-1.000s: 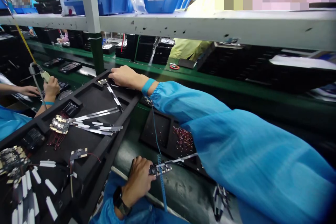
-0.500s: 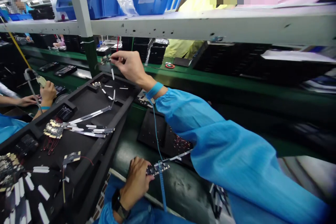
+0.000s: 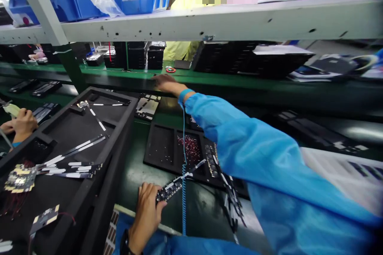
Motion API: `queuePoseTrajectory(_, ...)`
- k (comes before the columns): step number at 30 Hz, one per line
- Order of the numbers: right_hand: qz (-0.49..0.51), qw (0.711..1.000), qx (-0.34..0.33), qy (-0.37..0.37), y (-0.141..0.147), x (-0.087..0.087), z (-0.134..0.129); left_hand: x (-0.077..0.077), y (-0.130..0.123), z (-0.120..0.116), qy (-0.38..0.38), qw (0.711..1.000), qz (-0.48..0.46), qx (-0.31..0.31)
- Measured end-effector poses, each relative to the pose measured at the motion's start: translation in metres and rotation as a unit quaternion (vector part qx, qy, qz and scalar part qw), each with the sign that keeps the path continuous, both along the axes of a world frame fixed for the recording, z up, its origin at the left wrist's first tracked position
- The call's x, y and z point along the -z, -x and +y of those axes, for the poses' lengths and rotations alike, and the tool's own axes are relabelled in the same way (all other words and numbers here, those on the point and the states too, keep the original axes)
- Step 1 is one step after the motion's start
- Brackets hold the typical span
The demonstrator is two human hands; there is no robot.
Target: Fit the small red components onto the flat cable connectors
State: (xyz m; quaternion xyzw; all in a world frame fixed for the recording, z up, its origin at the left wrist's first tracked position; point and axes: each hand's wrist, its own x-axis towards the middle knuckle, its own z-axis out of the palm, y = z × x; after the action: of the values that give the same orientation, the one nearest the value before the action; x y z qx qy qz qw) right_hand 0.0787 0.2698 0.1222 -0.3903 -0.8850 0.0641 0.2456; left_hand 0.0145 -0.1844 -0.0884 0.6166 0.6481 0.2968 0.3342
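Observation:
My left hand [image 3: 149, 209] is closed on one end of a narrow black circuit board [image 3: 170, 190], held tilted above the green bench. A white-marked flex cable [image 3: 196, 166] extends from the board toward the upper right. My right hand [image 3: 166, 83] is stretched forward past the far end of a black foam tray [image 3: 118, 127]. Its fingers are smeared by motion, so whatever they hold, if anything, does not show. Inside that tray lie a small board with flex strips [image 3: 83, 104], a stack of boards [image 3: 20, 179] with long flex cables, and a single board with a red wire [image 3: 44, 220].
A shallow black tray [image 3: 160, 145] holds tiny red-and-white parts [image 3: 190, 147]; boards with dangling flex cables [image 3: 229, 191] lie beside it. A coiled blue wrist cord [image 3: 184, 203] hangs before me. A metal shelf [image 3: 179, 24] crosses above. At left is a co-worker's hand [image 3: 25, 123].
My right hand, which pinched a small board over the tray, has moved right and down and is now blurred. The view has swung right. My left hand still holds its board.

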Motion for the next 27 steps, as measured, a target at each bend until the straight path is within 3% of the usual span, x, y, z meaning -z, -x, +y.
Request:
queuePoseTrajectory(2,-0.094,0.995,-0.015,-0.031,0.015,0.017,-0.006,0.003,-0.001,-0.001,-0.004,1.0,0.0,-0.013)
queuePoseTrajectory(4,-0.134,0.988,-0.072,-0.033,0.03,0.035,-0.018,0.005,-0.002,-0.002,-0.009,1.0,0.001,-0.025)
queuePoseTrajectory(9,-0.136,0.979,-0.152,0.021,0.04,0.086,-0.053,0.005,-0.002,-0.001,0.005,0.999,0.013,-0.031)
queuePoseTrajectory(13,-0.105,0.978,-0.153,0.091,0.024,0.106,-0.07,-0.002,-0.002,-0.001,0.001,0.999,0.032,-0.027)
queuePoseTrajectory(15,-0.077,0.982,-0.121,0.122,0.016,0.108,-0.072,-0.005,-0.002,-0.001,-0.005,0.999,0.037,-0.024)
queuePoseTrajectory(19,-0.013,0.985,0.049,0.163,0.006,0.104,-0.063,-0.008,-0.001,0.0,0.0,0.999,0.031,-0.014)
queuePoseTrajectory(22,0.012,0.975,0.136,0.178,0.006,0.098,-0.05,-0.011,-0.002,-0.001,0.008,0.999,0.026,-0.022)
queuePoseTrajectory(25,0.061,0.97,0.168,0.167,0.021,0.076,-0.042,-0.014,-0.005,-0.003,0.012,0.999,0.014,-0.028)
queuePoseTrajectory(27,0.138,0.975,0.13,0.115,0.041,0.05,-0.046,-0.014,-0.007,-0.004,0.018,0.999,0.004,-0.027)
